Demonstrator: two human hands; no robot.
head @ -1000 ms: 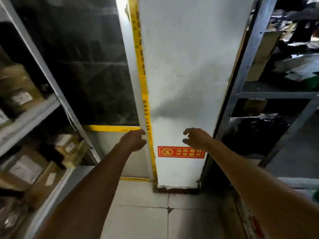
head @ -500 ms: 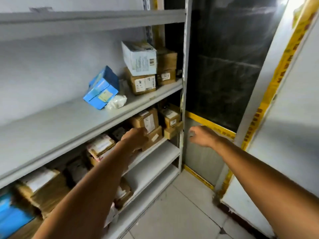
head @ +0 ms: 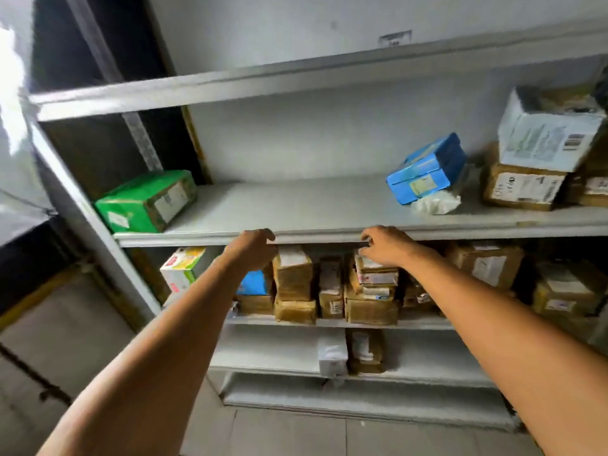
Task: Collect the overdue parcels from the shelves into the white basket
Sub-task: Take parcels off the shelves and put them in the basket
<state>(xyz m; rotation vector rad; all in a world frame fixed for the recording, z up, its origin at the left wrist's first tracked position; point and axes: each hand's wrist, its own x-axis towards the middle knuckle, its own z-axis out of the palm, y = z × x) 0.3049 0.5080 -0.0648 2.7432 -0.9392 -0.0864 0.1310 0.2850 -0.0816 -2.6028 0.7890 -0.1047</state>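
The left hand (head: 251, 250) hangs with fingers loosely curled, holding nothing, at the front lip of a grey metal shelf (head: 316, 236). The right hand (head: 390, 246) curls its fingers over the top of a stack of brown parcels (head: 371, 291) just beneath that lip; blur hides whether it grips one. Labels there are unreadable. Above and left of the hands lies a green parcel (head: 148, 202); above right, a blue parcel (head: 427, 169). Grey floor tiles (head: 289, 432) lie below the forearms.

Both arms out twd the grey shelf (head: 316, 209); left hand (head: 251, 250) & right hand (head: 388, 246) loosely curled, nothing in em, at its front edge; green parcel (head: 144, 202) far left, blue box (head: 424, 169) right; brown parcels (head: 294, 274) on the level below.
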